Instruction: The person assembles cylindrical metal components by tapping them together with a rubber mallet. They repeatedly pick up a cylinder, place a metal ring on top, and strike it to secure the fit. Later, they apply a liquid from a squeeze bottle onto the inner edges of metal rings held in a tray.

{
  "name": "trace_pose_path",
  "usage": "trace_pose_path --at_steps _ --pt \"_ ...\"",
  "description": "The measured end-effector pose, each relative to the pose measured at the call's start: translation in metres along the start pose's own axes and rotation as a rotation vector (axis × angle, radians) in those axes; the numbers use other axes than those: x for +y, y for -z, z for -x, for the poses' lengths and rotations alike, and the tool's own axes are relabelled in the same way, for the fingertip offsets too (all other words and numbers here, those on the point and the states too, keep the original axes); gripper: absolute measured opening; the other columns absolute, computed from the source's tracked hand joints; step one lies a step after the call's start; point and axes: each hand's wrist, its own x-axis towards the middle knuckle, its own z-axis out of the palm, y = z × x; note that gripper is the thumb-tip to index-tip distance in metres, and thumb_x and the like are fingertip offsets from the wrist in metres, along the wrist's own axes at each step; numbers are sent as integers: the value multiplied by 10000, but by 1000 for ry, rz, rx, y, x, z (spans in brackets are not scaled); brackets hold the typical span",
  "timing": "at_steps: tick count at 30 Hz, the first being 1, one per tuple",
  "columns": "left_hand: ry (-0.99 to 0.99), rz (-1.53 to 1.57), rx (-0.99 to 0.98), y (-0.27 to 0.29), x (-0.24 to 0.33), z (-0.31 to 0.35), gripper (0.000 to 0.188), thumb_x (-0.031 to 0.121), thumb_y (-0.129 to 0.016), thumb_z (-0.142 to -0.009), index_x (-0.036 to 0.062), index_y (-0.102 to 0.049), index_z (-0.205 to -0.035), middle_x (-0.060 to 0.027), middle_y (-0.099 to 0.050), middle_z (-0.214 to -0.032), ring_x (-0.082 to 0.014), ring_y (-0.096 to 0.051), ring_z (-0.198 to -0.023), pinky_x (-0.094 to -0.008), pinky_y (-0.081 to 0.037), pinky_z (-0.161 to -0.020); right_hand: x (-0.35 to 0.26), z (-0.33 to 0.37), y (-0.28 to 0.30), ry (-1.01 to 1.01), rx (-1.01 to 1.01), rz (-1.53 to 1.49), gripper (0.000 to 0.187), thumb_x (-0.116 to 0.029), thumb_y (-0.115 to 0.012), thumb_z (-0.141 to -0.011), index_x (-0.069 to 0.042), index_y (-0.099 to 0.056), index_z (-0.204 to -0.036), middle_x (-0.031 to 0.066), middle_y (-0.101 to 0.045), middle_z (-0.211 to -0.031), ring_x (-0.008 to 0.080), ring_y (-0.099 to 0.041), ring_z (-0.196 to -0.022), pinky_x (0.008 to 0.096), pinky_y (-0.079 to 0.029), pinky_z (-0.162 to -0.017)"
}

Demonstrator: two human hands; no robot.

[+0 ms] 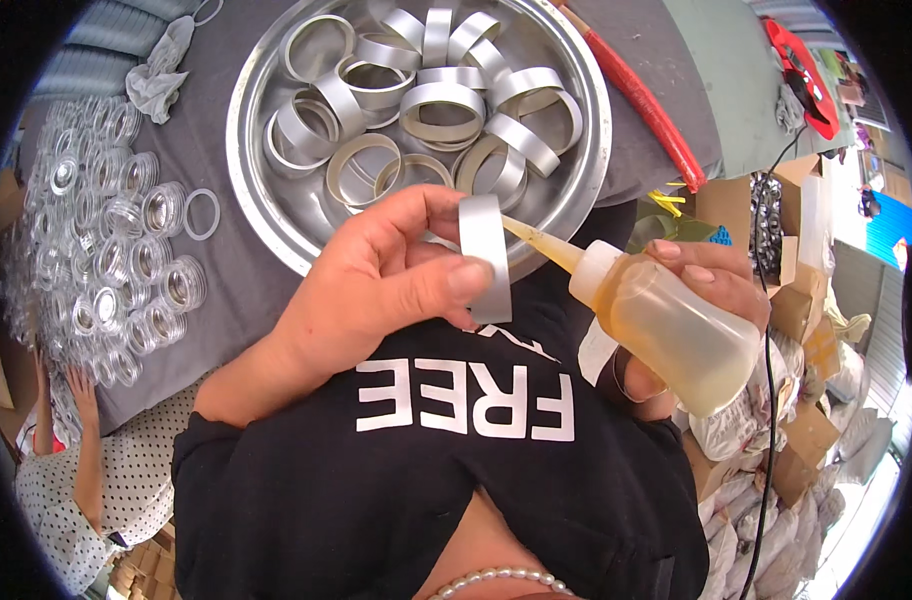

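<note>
Between the thumb and fingers of my left hand (401,265) is a silver ring band (486,262), held upright on its edge. My right hand (711,290) grips a squeeze bottle (681,325) of yellowish, translucent plastic with a white collar. The bottle is tilted, and its narrow amber nozzle (541,245) points at the band, with the tip at or just behind the band's edge; I cannot tell if they touch. Just beyond my hands, a round metal tray (244,190) holds several more silver rings (443,112), piled loosely.
Many clear plastic round containers (116,230) crowd the left of the grey-covered table (231,335). A red-wrapped stick (641,105) lies right of the tray. A black cable (769,400), cardboard boxes (806,275) and sacks (776,540) are at right. Another person's hand (83,395) is at lower left.
</note>
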Motion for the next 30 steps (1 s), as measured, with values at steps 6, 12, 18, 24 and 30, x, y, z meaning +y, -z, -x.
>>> trace_pose_path --at_steps 6,12,18,24,30 --pt "-187 -117 -3 -5 0 0 657 51 -843 -780 17 -534 -1359 -82 -559 -1213 -162 -627 -1073 -293 -600 -849 -6 6 13 -175 -43 -26 799 -483 -897 -686 32 -571 -1203 182 -616 -1066 295 -687 -870 302 -604 -642" --pt "-482 -594 -53 0 4 -2 813 32 -883 -632 1 -537 -1367 -105 -502 -1309 -211 -571 -1223 -318 -584 -934 -11 10 19 -289 -5 81 769 -627 -770 -793 39 -562 -1115 166 -661 -956 280 -673 -878 354 -594 -691" --pt "-703 -817 -42 -1 5 0 646 -4 -846 -667 36 -650 -1281 -127 -579 -1283 -237 -605 -1169 -317 -564 -925 -17 14 2 -546 305 -61 794 -577 -844 -740 43 -561 -1147 194 -664 -933 274 -693 -748 331 -586 -616" --pt "-917 -972 -42 0 2 -4 546 -66 -802 -622 41 -733 -1154 -137 -641 -1233 -277 -629 -1153 -356 -529 -930 -25 3 6 -798 354 -91 757 -525 -797 -814 97 -538 -1158 218 -660 -816 212 -633 -505 262 -516 -425" --pt "-1073 -951 -71 4 -14 -13 525 -90 -778 -633 35 -733 -1141 -147 -632 -1237 -280 -634 -1145 -368 -535 -930 -20 1 8 -1032 395 -294 604 -433 -705 -906 88 -532 -1158 211 -674 -821 154 -580 -428 221 -426 -324"
